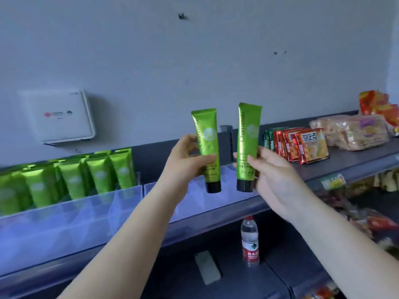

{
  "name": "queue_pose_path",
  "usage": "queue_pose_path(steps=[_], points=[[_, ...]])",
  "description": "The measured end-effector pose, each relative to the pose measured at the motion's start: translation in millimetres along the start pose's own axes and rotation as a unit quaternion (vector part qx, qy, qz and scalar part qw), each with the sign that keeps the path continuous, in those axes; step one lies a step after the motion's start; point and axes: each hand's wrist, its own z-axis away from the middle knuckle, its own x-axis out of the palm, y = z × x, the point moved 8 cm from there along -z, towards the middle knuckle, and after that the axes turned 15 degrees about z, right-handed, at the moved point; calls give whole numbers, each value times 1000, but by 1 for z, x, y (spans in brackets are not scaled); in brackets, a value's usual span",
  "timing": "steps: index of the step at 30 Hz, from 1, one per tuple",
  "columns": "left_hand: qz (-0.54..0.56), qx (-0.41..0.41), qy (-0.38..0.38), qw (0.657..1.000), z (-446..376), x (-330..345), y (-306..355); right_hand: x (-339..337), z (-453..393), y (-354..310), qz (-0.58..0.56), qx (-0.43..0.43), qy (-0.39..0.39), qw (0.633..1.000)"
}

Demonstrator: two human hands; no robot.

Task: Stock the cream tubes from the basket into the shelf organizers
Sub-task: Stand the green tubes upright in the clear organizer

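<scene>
Two green cream tubes held up side by side over the shelf, caps down, not touching. Left tube [207, 147] gripped in the left hand [185, 160], thumb across the front, fingers curled behind. Right tube [247, 145] pinched in the right hand [272, 178] between thumb and fingertips, near the lower part. Below and behind both tubes, a clear organizer [194, 197] on the shelf [345, 160]. To the left, a second clear organizer [71, 212] holding a row of green tubes [86, 178], standing upright. On the far right of the shelf, red snack packs [302, 145] and a bag of bread [354, 132]. On the lower shelf, a water bottle [250, 240] upright, and a phone [207, 267] lying flat to its left. On the wall at left, a white box [62, 117].
</scene>
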Motion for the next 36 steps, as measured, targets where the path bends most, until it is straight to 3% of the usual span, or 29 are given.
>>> queue_pose_path(steps=[9,19,29,36], points=[[-73,76,75,992,24,-147,97,165,-36,1,8,-29,-138,990],[-147,79,147,975,52,-299,153,326,-56,27,19,-33,-241,970],[-169,70,189,965,72,-406,154,432,-68,57,61,-51,-250,965],[-144,61,210,965,84,-445,133,472,-65,75,100,-52,-254,961]])
